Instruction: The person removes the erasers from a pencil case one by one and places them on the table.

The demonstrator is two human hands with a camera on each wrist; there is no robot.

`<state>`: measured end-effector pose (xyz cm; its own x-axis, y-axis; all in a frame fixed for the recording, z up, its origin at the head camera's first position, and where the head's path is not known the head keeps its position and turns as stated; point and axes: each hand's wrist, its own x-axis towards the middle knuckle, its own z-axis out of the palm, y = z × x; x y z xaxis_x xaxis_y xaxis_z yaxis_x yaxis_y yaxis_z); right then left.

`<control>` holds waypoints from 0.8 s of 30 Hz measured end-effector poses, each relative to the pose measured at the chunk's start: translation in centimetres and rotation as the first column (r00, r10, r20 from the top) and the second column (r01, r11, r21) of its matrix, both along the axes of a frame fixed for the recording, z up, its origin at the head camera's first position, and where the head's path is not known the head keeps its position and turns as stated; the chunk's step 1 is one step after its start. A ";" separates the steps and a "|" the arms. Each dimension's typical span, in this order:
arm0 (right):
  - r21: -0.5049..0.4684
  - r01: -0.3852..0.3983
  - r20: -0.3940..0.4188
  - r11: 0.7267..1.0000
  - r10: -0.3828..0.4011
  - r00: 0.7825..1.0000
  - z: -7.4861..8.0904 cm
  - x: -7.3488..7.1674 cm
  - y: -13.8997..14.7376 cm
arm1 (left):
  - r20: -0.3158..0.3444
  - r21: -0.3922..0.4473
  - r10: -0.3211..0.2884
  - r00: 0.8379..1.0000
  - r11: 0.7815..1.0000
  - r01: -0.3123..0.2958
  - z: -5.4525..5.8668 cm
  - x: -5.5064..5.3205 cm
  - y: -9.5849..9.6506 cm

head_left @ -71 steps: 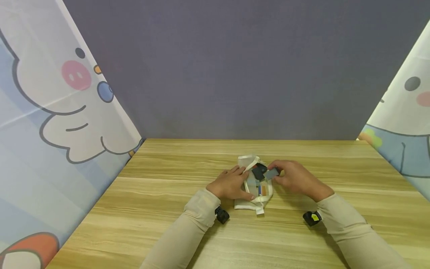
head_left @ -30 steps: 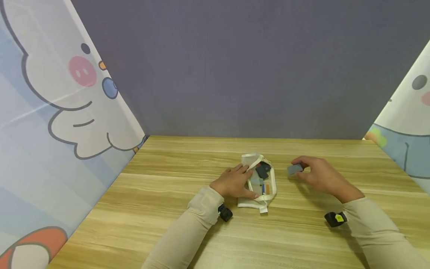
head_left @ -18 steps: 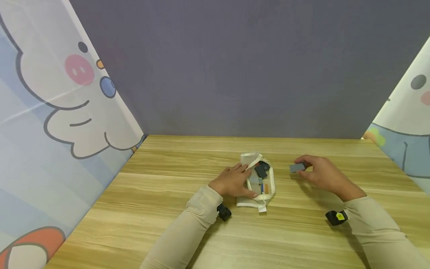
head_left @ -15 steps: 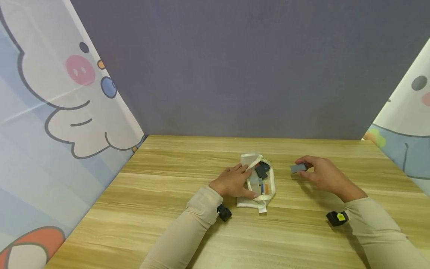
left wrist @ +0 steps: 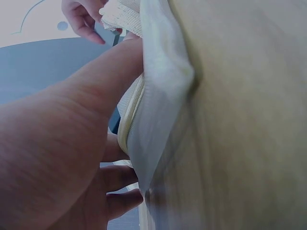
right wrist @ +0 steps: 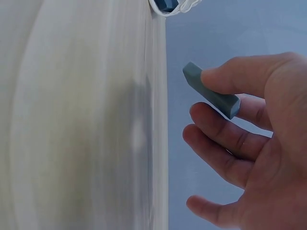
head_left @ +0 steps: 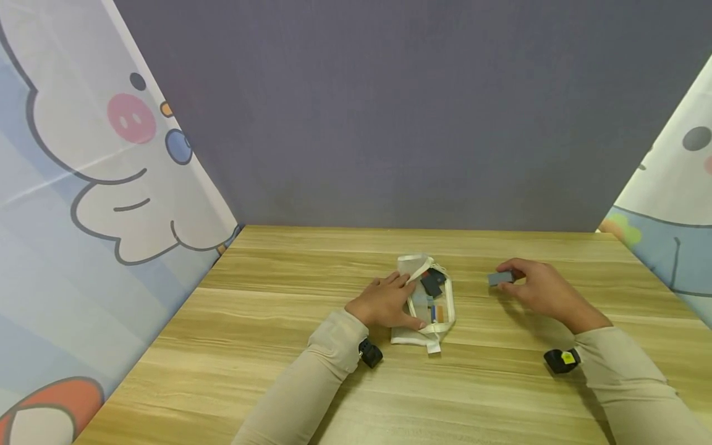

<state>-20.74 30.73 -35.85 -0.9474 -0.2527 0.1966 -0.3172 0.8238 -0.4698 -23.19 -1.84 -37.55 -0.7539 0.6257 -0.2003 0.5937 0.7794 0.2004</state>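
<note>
A white mesh zip pouch (head_left: 408, 337) lies with its mouth gaping in the middle of the table. Inside show dark flat pieces (head_left: 431, 285) and a small blue and orange item (head_left: 437, 314). My left hand (head_left: 384, 304) rests over the pouch's left side, fingers spread and thumb along the near rim. To the right of the pouch, my right hand (head_left: 539, 289) pinches a small grey bevelled block (right wrist: 216, 97) between thumb and forefinger, above the table. In the right wrist view the other fingers (right wrist: 216, 155) stand loosely away from the block.
The wood-grain table (head_left: 245, 371) ends at a dark grey panel (head_left: 411, 117) at the back. Printed cartoon sheets (head_left: 111, 204) hang at the left and right. A black wrist device (head_left: 371, 353) sits at the left wrist, another device (head_left: 562, 360) at the right.
My right hand has drawn the grey block out from the pouch's mouth and moved it rightward, more slowly over the last second. My left hand has stayed on the pouch.
</note>
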 end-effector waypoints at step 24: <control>0.004 0.068 0.007 0.998 -0.068 0.998 -0.3 1.2 0.5 | -0.019 0.002 -0.030 0.999 1.000 0.030 -0.1 0.8 -0.8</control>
